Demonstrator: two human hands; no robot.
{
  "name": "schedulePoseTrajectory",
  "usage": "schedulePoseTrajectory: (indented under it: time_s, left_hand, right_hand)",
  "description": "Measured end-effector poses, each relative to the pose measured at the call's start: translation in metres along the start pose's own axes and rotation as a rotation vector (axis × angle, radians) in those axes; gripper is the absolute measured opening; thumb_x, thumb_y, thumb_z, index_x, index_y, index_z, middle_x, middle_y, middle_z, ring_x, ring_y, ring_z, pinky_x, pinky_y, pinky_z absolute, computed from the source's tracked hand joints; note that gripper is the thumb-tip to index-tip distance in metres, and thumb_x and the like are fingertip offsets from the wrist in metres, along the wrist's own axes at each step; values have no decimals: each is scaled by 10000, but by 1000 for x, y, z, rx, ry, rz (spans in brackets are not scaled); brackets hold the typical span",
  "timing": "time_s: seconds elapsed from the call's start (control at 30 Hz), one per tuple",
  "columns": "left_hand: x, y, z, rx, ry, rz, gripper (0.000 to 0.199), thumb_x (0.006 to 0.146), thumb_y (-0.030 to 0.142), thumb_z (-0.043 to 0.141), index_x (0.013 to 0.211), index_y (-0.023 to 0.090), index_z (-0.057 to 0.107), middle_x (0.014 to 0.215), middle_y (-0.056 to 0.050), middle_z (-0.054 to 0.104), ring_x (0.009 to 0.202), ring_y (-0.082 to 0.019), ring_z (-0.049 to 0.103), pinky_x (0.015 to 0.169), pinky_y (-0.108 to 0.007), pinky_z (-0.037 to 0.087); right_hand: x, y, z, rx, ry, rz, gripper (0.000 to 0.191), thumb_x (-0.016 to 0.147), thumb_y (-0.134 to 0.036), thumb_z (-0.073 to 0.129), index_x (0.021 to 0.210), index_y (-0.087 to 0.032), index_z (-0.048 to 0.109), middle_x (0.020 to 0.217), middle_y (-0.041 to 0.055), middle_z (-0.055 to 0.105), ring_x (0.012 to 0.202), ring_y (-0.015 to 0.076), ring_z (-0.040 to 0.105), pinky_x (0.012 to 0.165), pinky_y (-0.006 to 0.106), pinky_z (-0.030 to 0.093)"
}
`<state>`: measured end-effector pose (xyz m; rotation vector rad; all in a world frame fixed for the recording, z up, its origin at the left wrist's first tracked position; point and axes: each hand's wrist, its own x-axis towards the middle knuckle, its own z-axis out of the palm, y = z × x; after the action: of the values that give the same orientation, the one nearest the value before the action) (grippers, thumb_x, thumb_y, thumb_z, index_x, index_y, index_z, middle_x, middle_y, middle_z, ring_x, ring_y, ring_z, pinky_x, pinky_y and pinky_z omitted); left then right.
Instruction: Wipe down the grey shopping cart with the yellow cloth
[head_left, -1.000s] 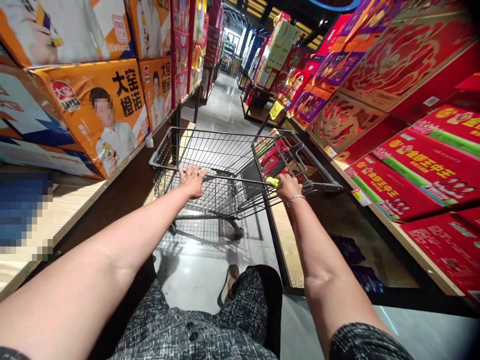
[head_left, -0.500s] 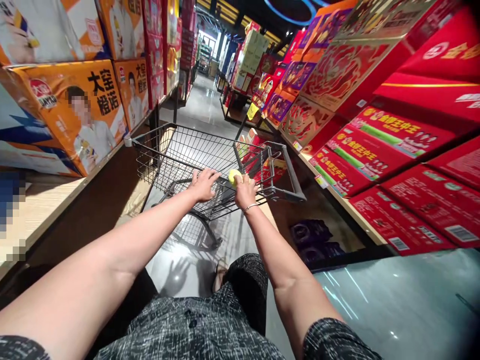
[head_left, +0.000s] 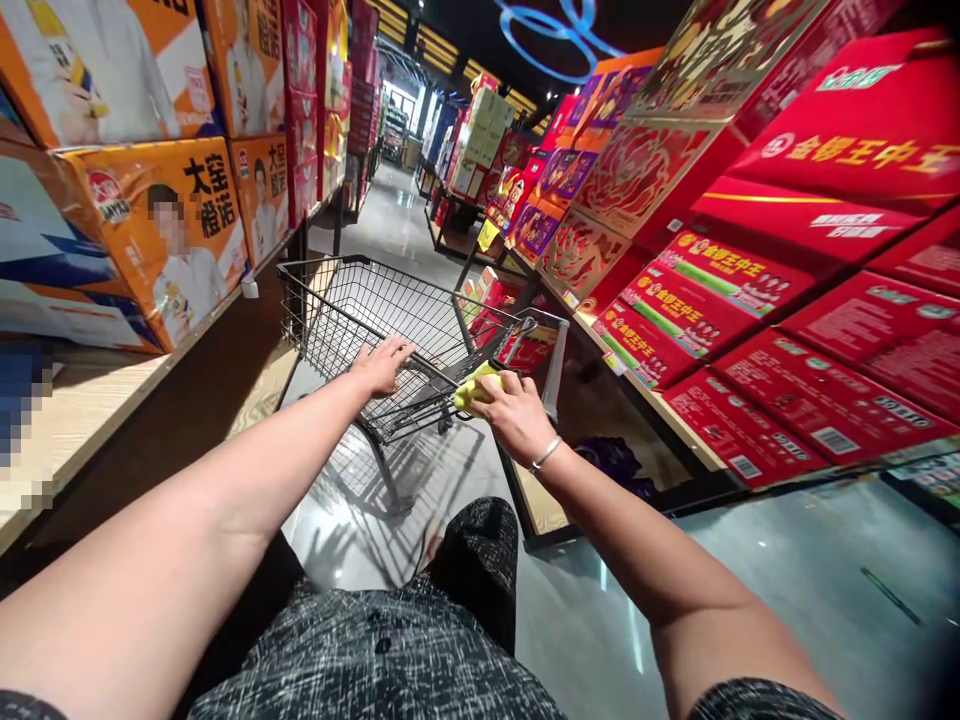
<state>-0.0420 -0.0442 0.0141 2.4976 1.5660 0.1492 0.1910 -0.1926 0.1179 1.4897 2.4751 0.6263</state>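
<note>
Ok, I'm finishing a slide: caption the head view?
Left hand on a wire shopping cart, right hand holding a yellow cloth against its rim, between stacked cartons.

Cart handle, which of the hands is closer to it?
Right. The right hand, holding the yellow cloth, is close beside the handle; the left hand is farther away, at the cart's rim.

Dark wire shopping cart (head_left: 427, 363) upright; crumpled yellow cloth (head_left: 474, 390) against rim (head_left: 337, 309).
</note>
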Motion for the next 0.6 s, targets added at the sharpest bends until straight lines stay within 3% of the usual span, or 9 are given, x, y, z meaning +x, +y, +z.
schedulePoseTrajectory:
  time_s: [0.13,0.23,0.33,0.43,0.6]
  left_hand:
    - [0,-4,1,-20,10,5,837,849,243,575,1574,301,160,1649,-30,110,1522,-250,43,1194,-578,131]
    - [1,-1,2,-42,-5,2,824,850,274,590,1571,295,191,1649,-40,107,1522,-265,32,1201,-531,171]
    - [1,4,2,-66,-7,16,810,842,271,608,1563,296,238,1647,-58,105,1520,-281,6,1211,-464,188]
    - [-1,7,1,-84,-2,25,804,821,194,590,1549,319,271,1647,-46,109,1520,-276,12,1215,-448,190]
    - [-4,11,0,-87,12,12,817,761,87,551,1519,306,338,1641,-45,135,1520,-261,42,1208,-427,233]
  right_hand:
    - [-38,4,-18,-22,-27,78,278,994,-299,433,1055,-321,703,1341,30,555,1139,270,371,850,417,296]
    - [-48,0,-16,-58,0,197,302,992,-267,411,1099,-305,691,1349,57,550,1117,281,386,828,419,321]
    - [-28,-19,12,-45,50,248,367,996,-246,364,1247,-303,626,1450,73,476,1181,313,376,861,457,356]
    - [11,-52,54,41,20,165,429,1012,-236,289,1332,-283,571,1494,75,428,1228,320,377,909,494,388]
    - [60,-109,106,165,-74,-25,354,1018,-254,355,1233,-300,632,1399,-36,530,1230,213,428,1013,380,391]
